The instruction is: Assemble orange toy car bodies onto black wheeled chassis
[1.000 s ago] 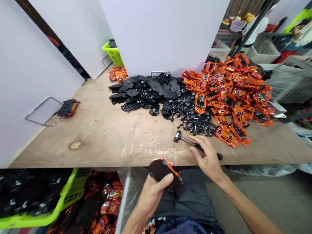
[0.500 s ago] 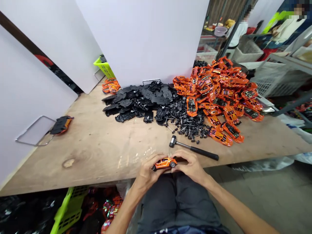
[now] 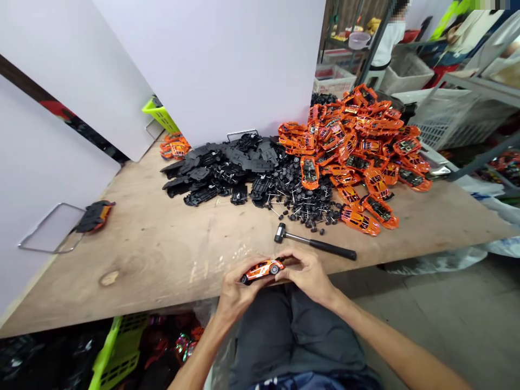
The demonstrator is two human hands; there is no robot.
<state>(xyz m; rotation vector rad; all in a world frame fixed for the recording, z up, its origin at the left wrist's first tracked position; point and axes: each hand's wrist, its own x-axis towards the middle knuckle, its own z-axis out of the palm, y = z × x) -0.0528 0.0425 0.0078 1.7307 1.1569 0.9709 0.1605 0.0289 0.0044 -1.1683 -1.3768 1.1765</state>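
Observation:
Both my left hand and my right hand grip a small assembled orange toy car just off the workbench's front edge, its roof up and its nose pointing right. My fingers hide part of its rear and underside. Beyond my right hand, a black-handled mallet lies on the bench, not touching either hand. Farther back lie a heap of orange car bodies, a scatter of black wheels on metal axles, and a heap of black plastic chassis.
The plywood workbench runs between white partition boards and my lap. A lime-green basket of car parts sits below the front edge. A person stands beyond white plastic crates at the back right.
My right hand has moved from the mallet handle to the car, which has turned from underside-up to roof-up in both hands. The view has swung slightly, and the mallet appears unmoved.

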